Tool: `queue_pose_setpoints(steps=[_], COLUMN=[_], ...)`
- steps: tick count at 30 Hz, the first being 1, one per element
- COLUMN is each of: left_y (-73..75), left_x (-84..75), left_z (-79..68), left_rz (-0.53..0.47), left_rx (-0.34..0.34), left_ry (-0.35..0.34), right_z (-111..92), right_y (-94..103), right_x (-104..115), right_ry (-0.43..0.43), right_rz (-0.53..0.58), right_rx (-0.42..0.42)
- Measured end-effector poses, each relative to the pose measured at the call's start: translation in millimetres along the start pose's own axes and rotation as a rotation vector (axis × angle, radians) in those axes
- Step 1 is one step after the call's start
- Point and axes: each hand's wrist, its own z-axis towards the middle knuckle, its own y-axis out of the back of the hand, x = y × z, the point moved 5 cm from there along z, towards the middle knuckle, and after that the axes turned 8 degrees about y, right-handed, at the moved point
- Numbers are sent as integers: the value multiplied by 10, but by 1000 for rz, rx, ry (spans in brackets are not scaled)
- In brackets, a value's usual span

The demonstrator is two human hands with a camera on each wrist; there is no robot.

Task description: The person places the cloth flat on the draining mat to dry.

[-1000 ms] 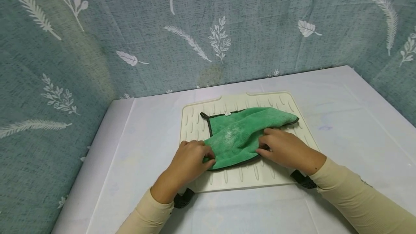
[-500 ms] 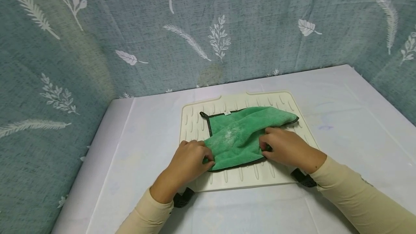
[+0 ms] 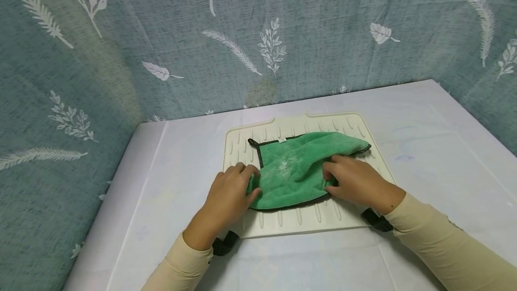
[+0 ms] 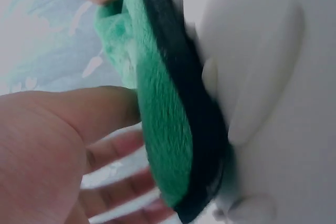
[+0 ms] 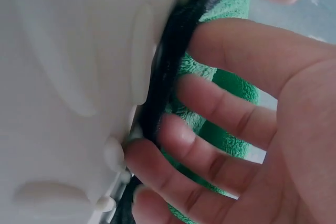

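A fluffy green towel (image 3: 278, 187) with dark edging lies askew on a cream ridged board (image 3: 291, 230). Its far right part is folded over, and a dark hanging loop (image 3: 252, 143) sticks out at the far left corner. My left hand (image 3: 229, 194) is at the towel's near left corner, thumb and fingers spread apart. In the left wrist view, the thumb touches the green pile (image 4: 165, 124) while the fingers reach behind it. At the near right edge my right hand (image 3: 355, 181) pinches a bit of the towel, its fingers bent along the dark edging (image 5: 168, 61).
A white cloth covers the table (image 3: 173, 219) around the board. Behind and to the sides hangs a grey-green curtain (image 3: 194, 57) with white leaf patterns. Dark wrist devices (image 3: 377, 220) sit under both wrists.
My left hand has loosened from the towel's corner, spreading its fingers and shifting left. My right hand first slid slightly right and closed on the near edge. The towel barely moved.
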Motion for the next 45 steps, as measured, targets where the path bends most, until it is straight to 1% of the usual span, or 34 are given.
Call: queue_pose_setpoints(steps=[3,7,12,16,19,22,24,27,33,37,41,45], left_y=[10,-11,-37,-36,-28,-12,1,21,22,9,-6,-18], left_x=[51,86,95,108,111,104,94,85,84,82,81,82], left_z=[-3,-3,3,2,10,20,26,33,32,38,38,33], left_rz=[63,106,77,32,5,-10,-14,-26,-39,-39,-41,-42], left_rx=[9,63,97,109,107,85,67,54,69,71,78,86], left_ry=[46,68,60,73,81,70,56,54,65,68,72,74], right_z=[-7,-30,-15,17,27,20,13,8,15,17,23,35], right_y=[23,46,39,27,26,31,38,47,45,32,17,15], right_x=[-31,-90,-116,-97,-80,-67,-61,-56,-47,-54,-51,-20], right_ry=[-13,-33,-25,-17,-10,-2,-4,-20,-45,-43,-34,10], right_rz=[-16,-27,-31,-12,12,32,33,26,5,-3,43,82], right_rx=[-24,-40,-36,-39,-53,-58,-53,-34,-21,-40,-54,-74])
